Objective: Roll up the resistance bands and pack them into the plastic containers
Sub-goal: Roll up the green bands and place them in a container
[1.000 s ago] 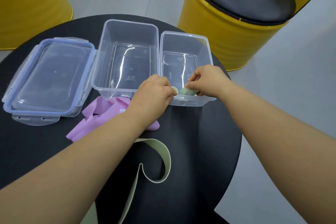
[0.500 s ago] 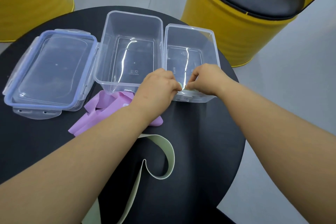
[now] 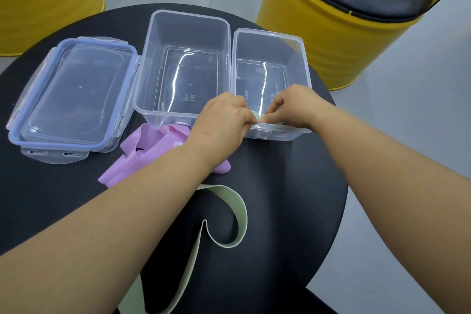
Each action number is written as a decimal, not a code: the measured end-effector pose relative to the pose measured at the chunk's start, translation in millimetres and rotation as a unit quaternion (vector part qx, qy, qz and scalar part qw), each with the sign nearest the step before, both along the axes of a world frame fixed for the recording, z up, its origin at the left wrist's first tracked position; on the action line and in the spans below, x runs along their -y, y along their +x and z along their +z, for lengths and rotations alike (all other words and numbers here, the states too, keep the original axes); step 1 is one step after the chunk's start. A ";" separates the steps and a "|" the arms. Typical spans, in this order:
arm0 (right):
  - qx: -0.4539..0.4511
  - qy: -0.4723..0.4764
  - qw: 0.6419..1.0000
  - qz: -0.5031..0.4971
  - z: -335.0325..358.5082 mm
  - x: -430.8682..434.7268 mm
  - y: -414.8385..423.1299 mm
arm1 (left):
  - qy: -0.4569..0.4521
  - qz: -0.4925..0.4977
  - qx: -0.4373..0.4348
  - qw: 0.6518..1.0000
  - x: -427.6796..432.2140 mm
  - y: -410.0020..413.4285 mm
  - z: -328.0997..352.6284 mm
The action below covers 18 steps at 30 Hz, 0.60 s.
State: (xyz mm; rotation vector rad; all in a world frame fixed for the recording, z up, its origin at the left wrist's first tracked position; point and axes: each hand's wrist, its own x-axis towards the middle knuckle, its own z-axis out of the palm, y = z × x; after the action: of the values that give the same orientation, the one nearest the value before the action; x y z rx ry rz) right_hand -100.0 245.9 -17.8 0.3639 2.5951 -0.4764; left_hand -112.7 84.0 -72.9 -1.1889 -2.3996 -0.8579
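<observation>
Left hand (image 3: 221, 122) and right hand (image 3: 295, 106) pinch the pale green band (image 3: 241, 214) at the near rim of the smaller container (image 3: 267, 46).
Curled fingertips mostly hide its small rolled end. The flat matte tail loops over the round black tabletop (image 3: 293, 186) and is cut off at the bottom edge. A crumpled pink band (image 3: 150, 145) lies partly under the left wrist.

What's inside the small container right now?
The small container shows only bare floor at its far end. At its near end the left hand and right hand pinch a green roll; they cover most of it, so I cannot tell whether it rests inside.
</observation>
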 end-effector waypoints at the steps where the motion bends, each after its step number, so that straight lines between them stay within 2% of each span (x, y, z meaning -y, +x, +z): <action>1: 0.005 -0.013 1.000 -0.001 1.4 -1.6 0.9 | 0.001 -0.001 0.000 1.000 0.0 -0.3 0.0; 5: 0.022 -0.059 0.998 -0.021 8.3 -7.0 2.1 | 0.001 0.002 0.003 1.000 -0.3 -0.3 0.3; 9: 0.030 -0.032 0.999 0.002 7.1 -9.1 1.1 | 0.001 0.004 0.001 1.000 0.2 0.6 0.1; 18: -0.009 -0.057 0.997 -0.047 0.4 -8.4 1.4 | 0.001 0.004 0.005 1.000 0.2 0.8 -0.9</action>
State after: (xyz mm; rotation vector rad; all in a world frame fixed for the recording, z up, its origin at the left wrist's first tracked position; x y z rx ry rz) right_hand -98.6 254.3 -17.4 0.4459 2.5634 -0.6600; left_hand -111.9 83.8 -73.8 -1.1761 -2.4099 -0.8653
